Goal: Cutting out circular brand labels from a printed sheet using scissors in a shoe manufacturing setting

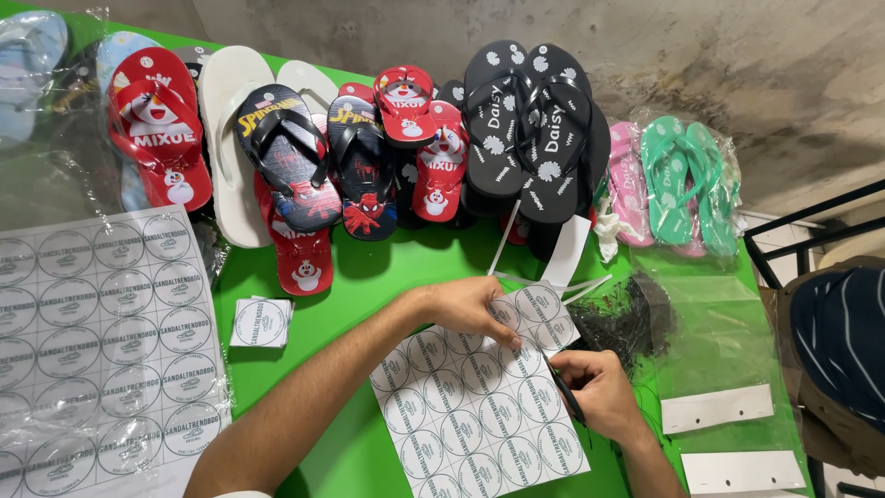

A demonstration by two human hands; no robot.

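A white sheet of round printed labels [475, 406] lies tilted on the green table [355, 277], near the front edge and between the person's two forearms. The left hand [470, 309] presses down on the sheet's upper part, fingers bent and spread over the circles, pinning it flat. The right hand [595, 387] sits at the sheet's right edge, closed around black scissors [560, 387] whose blades lie at the paper's margin. Just above the sheet are thin white paper strips [544, 267], and to its right a dark heap of black plastic ties [622, 318]. Left of the sheet, apart from it, rests a small stack of cut square labels [261, 323], and further left a larger label sheet under clear plastic [101, 341] covers the table's corner. To the right lie clear plastic bags with white header cards [719, 369]. Along the back of the table flip-flops are lined up: a red cartoon pair [159, 124], white soles [230, 138], dark pairs with a superhero print [318, 166], small red ones [429, 148], black pairs with white flower prints [530, 124], and pink and green pairs in plastic wrap [678, 180]. At the far right edge a person in a striped dark shirt [843, 337] sits beside a black metal frame [807, 235]
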